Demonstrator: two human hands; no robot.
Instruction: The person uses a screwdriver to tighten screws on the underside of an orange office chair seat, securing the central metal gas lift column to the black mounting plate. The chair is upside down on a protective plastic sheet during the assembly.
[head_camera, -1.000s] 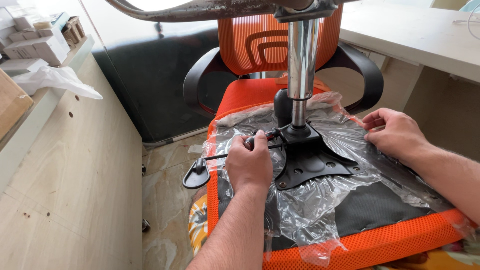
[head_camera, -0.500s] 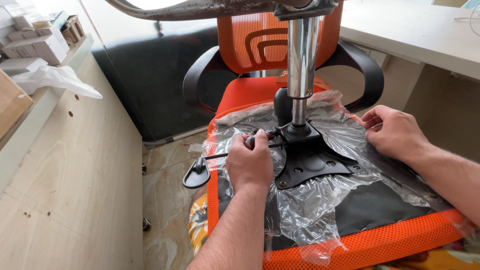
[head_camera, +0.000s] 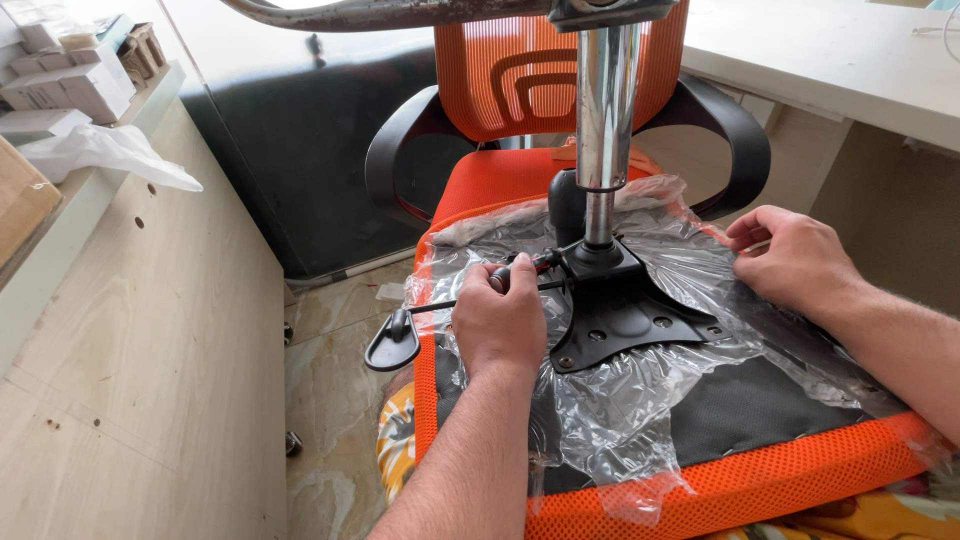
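An upturned orange mesh chair seat (head_camera: 760, 480) lies in front of me, wrapped in clear plastic film (head_camera: 640, 400). A black metal mechanism plate (head_camera: 630, 315) sits on its underside, and a chrome gas cylinder (head_camera: 605, 110) rises from it. My left hand (head_camera: 500, 320) is closed around a dark-handled tool (head_camera: 530, 268) beside the plate's left edge. A black lever (head_camera: 395, 345) sticks out to the left below that hand. My right hand (head_camera: 790, 260) rests flat on the film at the right, fingers pinching the plastic.
A second orange mesh chair (head_camera: 540, 90) with black armrests stands behind. Light wooden panels (head_camera: 140, 380) line the left, with white boxes (head_camera: 70, 80) and a plastic bag (head_camera: 100, 150) on a ledge. A pale desk (head_camera: 850, 60) is at the upper right. Tiled floor (head_camera: 330, 440) shows below.
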